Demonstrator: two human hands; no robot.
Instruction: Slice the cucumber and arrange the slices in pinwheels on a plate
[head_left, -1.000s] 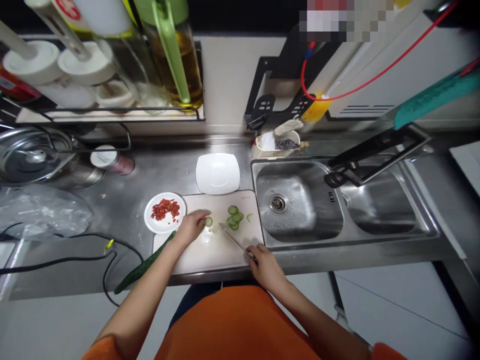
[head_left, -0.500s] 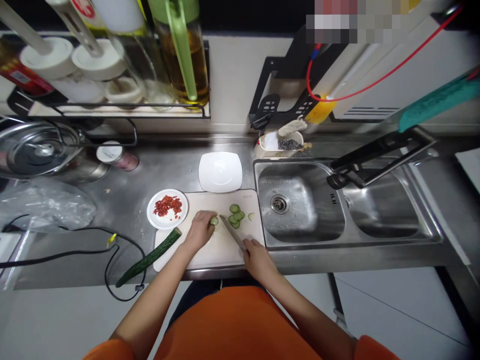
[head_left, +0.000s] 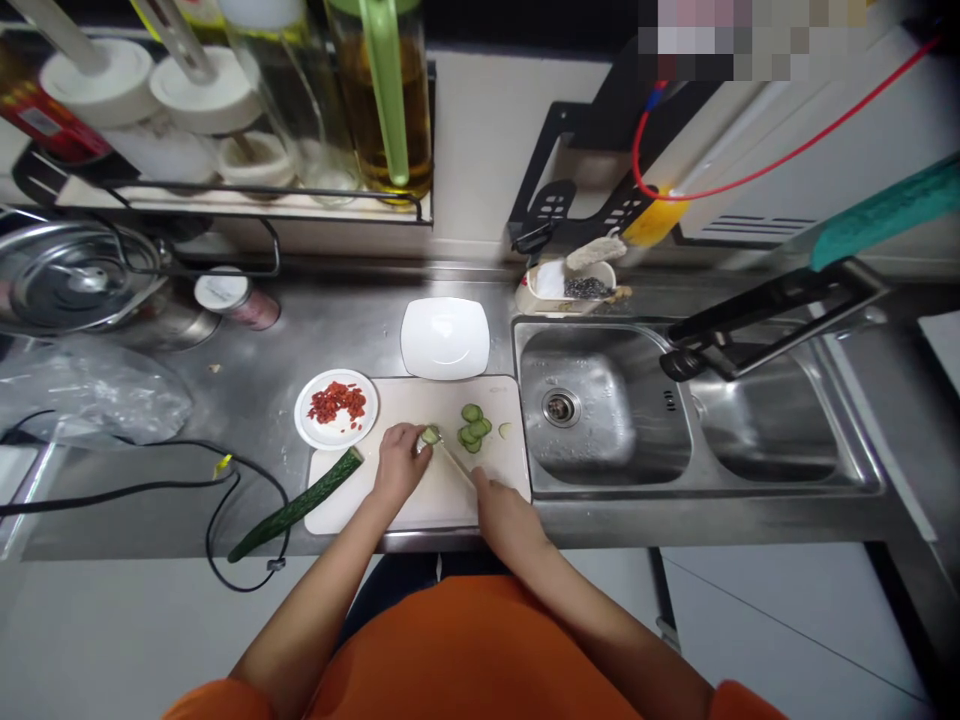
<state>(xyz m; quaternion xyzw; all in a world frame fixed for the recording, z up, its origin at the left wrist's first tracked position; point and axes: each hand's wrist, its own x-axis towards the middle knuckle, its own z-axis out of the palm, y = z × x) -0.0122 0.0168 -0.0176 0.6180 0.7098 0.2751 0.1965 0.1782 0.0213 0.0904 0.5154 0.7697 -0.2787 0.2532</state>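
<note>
My left hand [head_left: 400,459] is curled over a short cucumber piece [head_left: 430,435] on the white cutting board [head_left: 420,500]. My right hand [head_left: 499,505] grips a knife [head_left: 454,462], whose blade lies against the piece's cut end. Several cucumber slices [head_left: 472,427] lie just to the right on the board. A long cucumber [head_left: 296,505] rests across the board's left corner and the counter.
A round plate of chopped red chili [head_left: 335,408] and an empty square white plate [head_left: 445,338] sit beside the board. A double steel sink [head_left: 615,405] lies to the right. Black cable [head_left: 225,500], a plastic bag [head_left: 90,395] and a pot lid [head_left: 75,280] occupy the left.
The knife blade has moved left from near the slices to the end of the held cucumber piece. My right hand has come closer to my left.
</note>
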